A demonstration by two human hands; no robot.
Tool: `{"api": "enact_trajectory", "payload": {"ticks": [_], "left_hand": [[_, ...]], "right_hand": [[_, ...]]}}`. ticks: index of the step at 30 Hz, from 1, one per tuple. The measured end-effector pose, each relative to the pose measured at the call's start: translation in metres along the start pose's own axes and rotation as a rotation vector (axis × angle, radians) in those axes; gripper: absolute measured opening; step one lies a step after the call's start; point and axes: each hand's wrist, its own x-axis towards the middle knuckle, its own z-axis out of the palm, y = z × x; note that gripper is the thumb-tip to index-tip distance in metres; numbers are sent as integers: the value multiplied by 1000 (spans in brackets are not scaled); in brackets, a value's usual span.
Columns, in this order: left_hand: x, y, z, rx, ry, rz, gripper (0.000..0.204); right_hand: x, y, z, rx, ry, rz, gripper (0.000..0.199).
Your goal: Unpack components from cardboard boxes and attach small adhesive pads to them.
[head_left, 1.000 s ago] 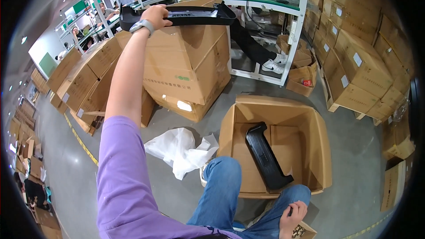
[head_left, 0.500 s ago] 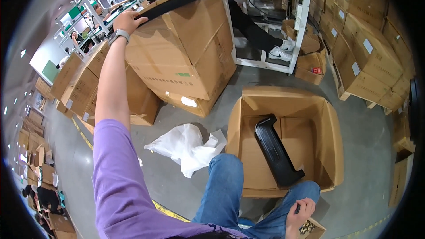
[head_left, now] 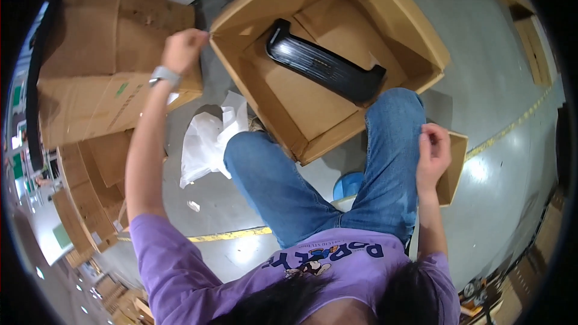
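Note:
A large open cardboard box [head_left: 415,30] sits on the floor before my knees. Inside it lies a long black plastic part [head_left: 322,66] with upturned ends, slanting from far left to near right. My left hand [head_left: 182,53], a grey watch on its wrist, is at the box's far-left corner. Its fingers are closed at that corner, slightly blurred. My right hand [head_left: 435,155] is beside my right knee with fingers curled; what they hold, if anything, is hidden. Below it stands a small open carton [head_left: 454,168].
Tall cartons [head_left: 90,42] stand at the left, with a long black strip [head_left: 37,84] along their outer side. A crumpled white plastic bag [head_left: 208,138] lies on the floor by my left knee. Something blue [head_left: 348,185] shows between my legs. Yellow tape [head_left: 232,235] marks the floor.
My left hand has left the black strip on the tall carton and come to the open box's corner. My view has swung downward and turned. My right hand stays by my right knee.

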Motion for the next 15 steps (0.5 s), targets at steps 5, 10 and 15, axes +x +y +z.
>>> {"api": "enact_trajectory", "payload": {"ticks": [5, 10, 15], "left_hand": [[29, 43, 230, -19, -644, -328, 33], [15, 81, 383, 535, -665, -88, 48], [-1, 70, 468, 740, -542, 351, 17]], "right_hand": [[-25, 127, -92, -125, 250, 326, 15], [-81, 284, -168, -484, 172, 808, 17], [-126, 383, -198, -670, -67, 1069, 31]]}}
